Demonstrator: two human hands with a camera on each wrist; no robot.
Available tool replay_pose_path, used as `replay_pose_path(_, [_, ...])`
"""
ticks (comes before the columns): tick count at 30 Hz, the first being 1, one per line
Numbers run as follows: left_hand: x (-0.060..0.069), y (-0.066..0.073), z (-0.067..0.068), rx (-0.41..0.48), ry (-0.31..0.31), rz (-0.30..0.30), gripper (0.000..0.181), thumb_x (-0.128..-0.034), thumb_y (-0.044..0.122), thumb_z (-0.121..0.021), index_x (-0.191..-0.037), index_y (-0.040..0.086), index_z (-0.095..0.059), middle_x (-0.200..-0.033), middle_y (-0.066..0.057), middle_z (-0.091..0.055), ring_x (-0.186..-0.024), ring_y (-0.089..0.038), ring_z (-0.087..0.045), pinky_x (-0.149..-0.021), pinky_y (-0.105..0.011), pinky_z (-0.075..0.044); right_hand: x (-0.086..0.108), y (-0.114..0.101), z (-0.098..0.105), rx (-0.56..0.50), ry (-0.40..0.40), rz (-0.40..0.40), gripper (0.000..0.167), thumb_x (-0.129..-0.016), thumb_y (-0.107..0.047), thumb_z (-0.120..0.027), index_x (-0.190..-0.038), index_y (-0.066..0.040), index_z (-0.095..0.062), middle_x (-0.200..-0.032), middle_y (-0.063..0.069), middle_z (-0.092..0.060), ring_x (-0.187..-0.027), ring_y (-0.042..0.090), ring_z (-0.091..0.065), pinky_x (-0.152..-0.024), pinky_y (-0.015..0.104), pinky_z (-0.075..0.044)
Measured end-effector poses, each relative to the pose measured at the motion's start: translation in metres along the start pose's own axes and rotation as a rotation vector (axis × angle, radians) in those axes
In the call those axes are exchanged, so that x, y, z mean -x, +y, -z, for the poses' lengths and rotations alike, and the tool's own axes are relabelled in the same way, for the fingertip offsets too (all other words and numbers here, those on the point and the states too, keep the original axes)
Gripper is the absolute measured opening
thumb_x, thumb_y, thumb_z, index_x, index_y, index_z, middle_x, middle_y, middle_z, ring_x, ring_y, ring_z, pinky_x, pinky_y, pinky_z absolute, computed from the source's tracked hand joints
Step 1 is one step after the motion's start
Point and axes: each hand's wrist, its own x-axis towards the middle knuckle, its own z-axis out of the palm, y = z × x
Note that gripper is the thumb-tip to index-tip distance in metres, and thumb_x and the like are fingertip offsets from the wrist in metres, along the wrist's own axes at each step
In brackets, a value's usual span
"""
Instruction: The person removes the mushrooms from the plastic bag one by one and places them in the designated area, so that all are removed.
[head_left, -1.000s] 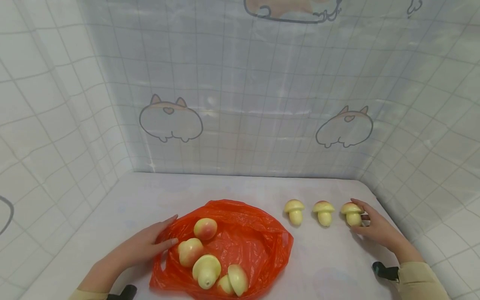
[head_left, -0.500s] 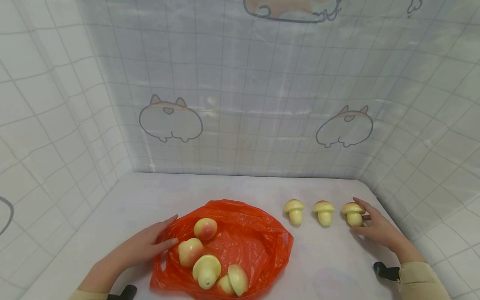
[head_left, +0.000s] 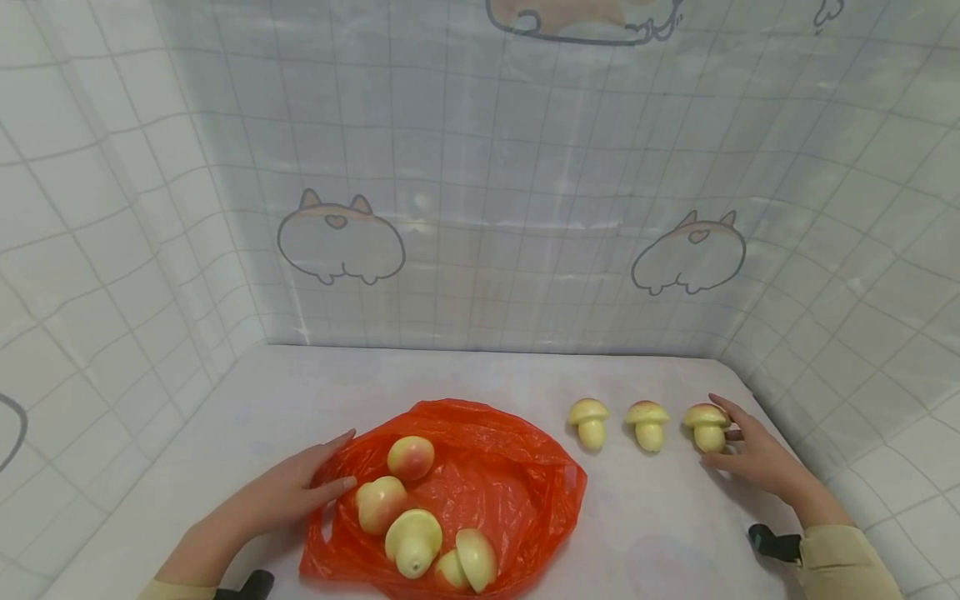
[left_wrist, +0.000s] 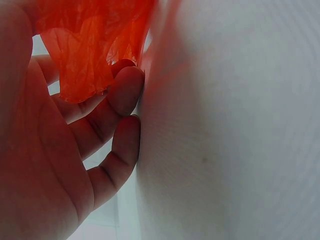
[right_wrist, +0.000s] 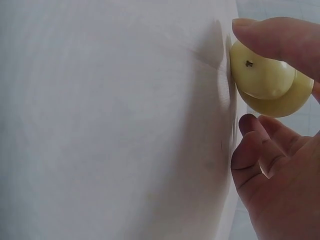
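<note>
In the head view my left hand point(head_left: 303, 487) is at the left rim of a red plastic bag point(head_left: 510, 425). Its thumb lies inside the rim and the other fingers outside, with red plastic between them in the left wrist view. Several glossy yellow-green mushrooms point(head_left: 413, 543) with reddish blushes lie in the bag. My right hand point(head_left: 757, 454) is around the rightmost mushroom point(head_left: 707, 429) of a row. The right wrist view shows the thumb point(right_wrist: 280, 42) over its stem, while the lower fingers point(right_wrist: 250, 150) stand apart from it.
Two more mushrooms, the left one point(head_left: 590, 425) and the middle one point(head_left: 647, 427), lie in that row between bag and right hand, stems toward me. A white table point(head_left: 637, 517) carries everything. Gridded cloth walls point(head_left: 517, 275) rise behind and at both sides.
My right hand has drawn back slightly to the right, its index fingertip now past the cap's edge. The rightmost mushroom shifted very little to the right. The left hand and bag look unchanged.
</note>
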Motion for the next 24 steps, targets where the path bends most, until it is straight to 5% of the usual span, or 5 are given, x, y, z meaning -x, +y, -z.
replay_pose_path(8, [0.000,0.000,0.000,-0.005,0.002,-0.006,0.083,-0.0877,0.060,-0.064,-0.153,0.016,-0.038,-0.147,-0.011,-0.048,-0.134,-0.039,-0.042,-0.101,-0.062,-0.041,0.001,0.001,0.000,0.023,0.013,0.002,0.105,-0.079,-0.027,-0.085,-0.155,0.000,-0.019,-0.139,0.032,-0.038,-0.110,0.051,-0.053,-0.078,0.051,-0.053])
replay_pose_path(18, [0.001,0.001,0.001,0.003,-0.005,0.005,0.084,-0.0873,0.060,-0.064,-0.154,0.016,-0.038,-0.146,-0.011,-0.048,-0.133,-0.038,-0.042,-0.101,-0.062,-0.042,0.016,0.002,0.018,-0.023,0.059,-0.052,0.106,-0.084,-0.031,-0.081,-0.160,-0.017,-0.008,-0.146,0.038,-0.026,-0.121,0.056,-0.041,-0.083,0.067,-0.045])
replay_pose_path(21, [0.001,0.002,0.001,0.004,-0.005,0.010,0.084,-0.0871,0.061,-0.064,-0.154,0.016,-0.038,-0.146,-0.011,-0.049,-0.133,-0.039,-0.043,-0.100,-0.062,-0.042,0.021,-0.002,0.025,-0.028,0.080,-0.050,0.105,-0.086,-0.032,-0.078,-0.160,-0.018,-0.006,-0.149,0.037,-0.024,-0.123,0.055,-0.038,-0.082,0.060,-0.047])
replay_pose_path(24, [0.001,0.002,0.001,0.001,-0.002,0.001,0.084,-0.0874,0.061,-0.064,-0.154,0.016,-0.037,-0.146,-0.011,-0.048,-0.133,-0.039,-0.042,-0.101,-0.062,-0.041,0.023,-0.007,0.031,-0.009,0.107,-0.028,0.103,-0.087,-0.033,-0.078,-0.160,-0.018,-0.007,-0.149,0.035,-0.025,-0.124,0.053,-0.038,-0.079,0.040,-0.050])
